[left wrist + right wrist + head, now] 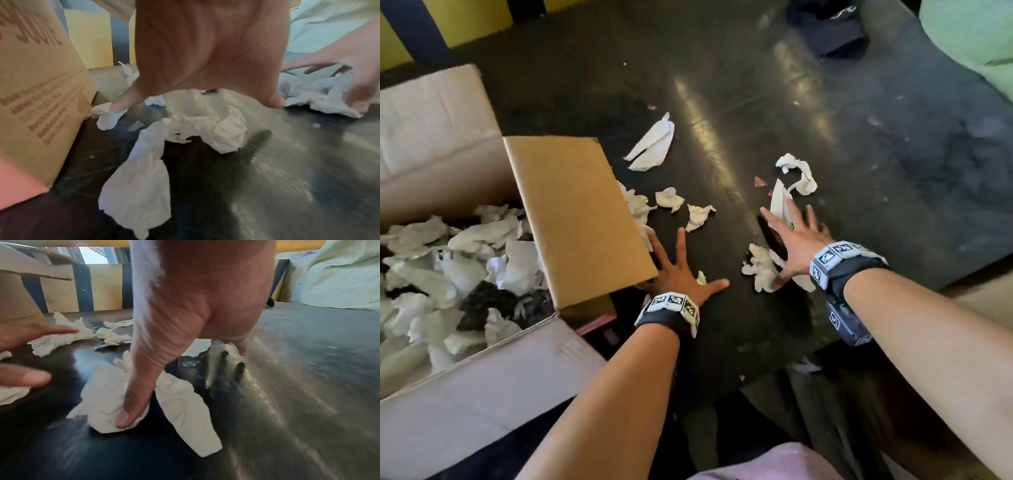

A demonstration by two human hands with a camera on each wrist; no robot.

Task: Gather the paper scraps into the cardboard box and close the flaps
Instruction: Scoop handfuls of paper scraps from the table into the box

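Note:
An open cardboard box [482, 377] stands at the left, holding several white paper scraps [465, 260]; its brown flap [578, 219] leans out over the dark table. More white scraps lie on the table: a flat one [654, 145] farther back, two small ones [669, 198] beside the flap, and a curled one [798, 173]. My left hand [688, 263] is spread next to the flap, over a crumpled scrap [205, 129]. My right hand [791, 246] is spread too, its thumb [127, 402] pressing on a crumpled scrap [102, 394].
A pale green covered bulk [972, 37] sits at the far right and a dark object [828, 31] at the back. A yellow and dark striped wall [465, 20] runs behind. A pink item [595, 323] lies under the box corner. The table's near edge [756, 387] is close to me.

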